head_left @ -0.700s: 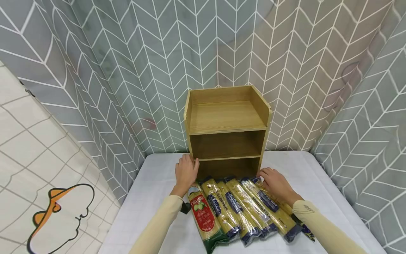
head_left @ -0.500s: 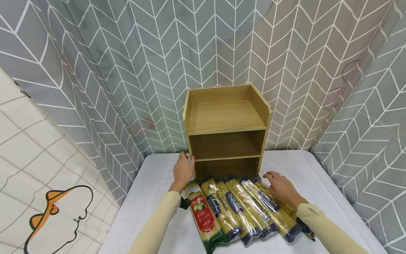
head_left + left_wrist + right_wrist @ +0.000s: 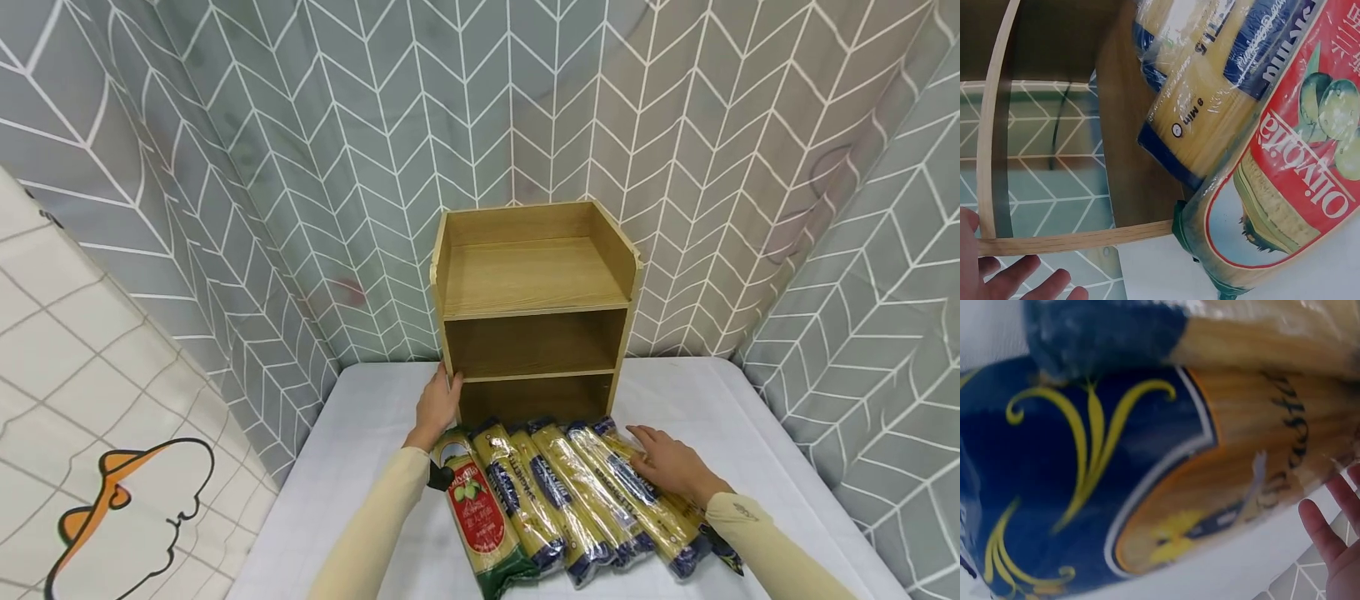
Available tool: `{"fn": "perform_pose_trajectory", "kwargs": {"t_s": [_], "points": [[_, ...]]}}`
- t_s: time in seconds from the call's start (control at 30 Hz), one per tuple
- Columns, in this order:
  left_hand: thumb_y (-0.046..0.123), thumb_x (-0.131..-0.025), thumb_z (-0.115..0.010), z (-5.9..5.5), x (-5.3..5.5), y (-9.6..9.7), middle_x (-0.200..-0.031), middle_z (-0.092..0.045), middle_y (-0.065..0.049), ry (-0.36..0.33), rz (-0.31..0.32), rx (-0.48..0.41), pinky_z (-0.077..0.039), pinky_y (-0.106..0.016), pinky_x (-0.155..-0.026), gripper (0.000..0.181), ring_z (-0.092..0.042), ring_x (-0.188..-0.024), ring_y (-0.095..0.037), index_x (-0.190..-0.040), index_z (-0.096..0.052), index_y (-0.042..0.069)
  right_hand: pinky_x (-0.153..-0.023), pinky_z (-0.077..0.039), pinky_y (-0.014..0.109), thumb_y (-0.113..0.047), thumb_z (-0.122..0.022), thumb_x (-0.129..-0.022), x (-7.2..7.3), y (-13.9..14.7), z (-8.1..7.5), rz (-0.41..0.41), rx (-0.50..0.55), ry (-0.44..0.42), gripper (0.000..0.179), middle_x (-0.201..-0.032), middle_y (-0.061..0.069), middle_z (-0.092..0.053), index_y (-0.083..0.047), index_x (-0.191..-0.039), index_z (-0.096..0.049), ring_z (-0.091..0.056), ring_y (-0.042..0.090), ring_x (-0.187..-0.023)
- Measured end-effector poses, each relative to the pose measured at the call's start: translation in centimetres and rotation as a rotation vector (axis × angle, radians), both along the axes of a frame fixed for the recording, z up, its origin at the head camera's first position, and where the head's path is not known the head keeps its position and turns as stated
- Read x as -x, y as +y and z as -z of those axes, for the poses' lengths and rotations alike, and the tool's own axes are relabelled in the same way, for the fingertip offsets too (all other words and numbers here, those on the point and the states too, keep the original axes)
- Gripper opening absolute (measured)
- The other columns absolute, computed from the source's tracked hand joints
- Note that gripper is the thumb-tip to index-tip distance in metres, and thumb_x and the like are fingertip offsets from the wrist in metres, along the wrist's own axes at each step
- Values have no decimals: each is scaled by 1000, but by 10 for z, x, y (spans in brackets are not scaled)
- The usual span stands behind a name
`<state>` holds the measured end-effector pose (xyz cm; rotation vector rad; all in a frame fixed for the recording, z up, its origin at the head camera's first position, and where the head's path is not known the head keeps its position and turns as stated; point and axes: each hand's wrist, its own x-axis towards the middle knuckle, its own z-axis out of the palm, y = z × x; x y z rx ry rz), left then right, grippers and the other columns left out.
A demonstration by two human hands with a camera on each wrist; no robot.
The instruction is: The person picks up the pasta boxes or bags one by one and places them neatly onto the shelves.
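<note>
A small wooden shelf unit (image 3: 536, 275) stands on the white table. Against its left side panel (image 3: 1085, 240) lies my left hand (image 3: 435, 412), thumb at the front edge and fingers along the outside. In front of the unit, several packs of spaghetti (image 3: 600, 492) lie side by side. The leftmost is a larger red and green Olivoilà pasta pack (image 3: 483, 517), just below my left wrist. My right hand (image 3: 673, 462), fingers extended, is over the rightmost packs. The right wrist view shows its fingertips (image 3: 1316, 522) beside a blue-ended pasta pack (image 3: 1097, 456).
Patterned grey curtains (image 3: 510, 108) enclose the back and sides. A white tiled-pattern cloth (image 3: 90, 333) with a cartoon outline hangs at the left. The packs' upper ends reach the unit's lowest opening (image 3: 536, 398).
My left hand briefly drew off the unit's left panel and came back to it. My right hand left the unit's lower right corner and moved right and nearer, over the packs.
</note>
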<state>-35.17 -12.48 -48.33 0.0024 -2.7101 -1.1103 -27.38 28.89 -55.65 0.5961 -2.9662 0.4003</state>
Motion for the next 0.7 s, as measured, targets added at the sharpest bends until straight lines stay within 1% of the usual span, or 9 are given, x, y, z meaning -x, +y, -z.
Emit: {"fn": "perform_pose_trajectory", "kwargs": {"t_s": [0.03,0.13,0.2,0.27,0.37,0.43,0.53,0.7], "points": [[38,-110,-42,0,0,-1,-144,-61,-24,-2,0,-2,-52,-64,-95,59,-65,-120,-48,-158,-37,4,-75,-58,51,-32,-61,-101,0,-1,2,-5,-1,-15,57,-136,26,-63,1,-146,-51,-68,39,-104],[38,-109,-40,1,2,-2,-143,-61,-26,-10,4,-13,-51,-64,-98,60,-64,-121,-49,-159,-36,4,-89,-56,58,-38,-59,-102,1,-1,6,1,-2,-60,61,-135,26,-64,2,-147,-50,-66,43,-114],[39,-110,-38,1,2,-2,-144,-60,-27,-24,4,-20,-50,-64,-100,61,-63,-123,-50,-159,-34,3,-95,-53,60,-42,-58,-102,0,-2,8,7,-1,-83,65,-136,27,-64,4,-147,-50,-64,46,-119],[41,-110,-36,1,3,-1,-145,-59,-27,-48,1,-38,-48,-64,-104,62,-61,-127,-50,-160,-33,4,-96,-52,62,-45,-57,-103,-1,-2,9,25,8,-107,68,-137,28,-63,6,-147,-49,-62,47,-121],[44,-110,-32,1,4,-1,-148,-56,-27,-90,2,-60,-45,-63,-108,64,-58,-130,-50,-161,-31,5,-94,-53,61,-45,-55,-104,-3,-2,11,31,14,-120,68,-136,28,-63,8,-146,-50,-61,47,-121],[45,-111,-30,2,4,0,-151,-54,-26,-119,8,-76,-44,-63,-110,64,-56,-133,-50,-162,-28,6,-93,-54,60,-42,-55,-105,-4,-3,13,16,11,-106,63,-136,27,-63,8,-144,-52,-61,46,-121],[46,-111,-28,3,5,0,-153,-52,-24,-146,17,-92,-43,-64,-111,65,-55,-134,-50,-164,-24,8,-95,-53,59,-36,-55,-106,-4,-4,13,-9,5,-82,55,-138,25,-63,5,-142,-54,-61,45,-122],[46,-111,-25,0,8,2,-157,-48,-24,-179,37,-122,-40,-64,-113,67,-51,-138,-50,-165,-17,8,-95,-54,58,-29,-56,-106,0,-4,11,-35,-22,-44,50,-137,23,-64,3,-144,-54,-62,43,-120]]}}
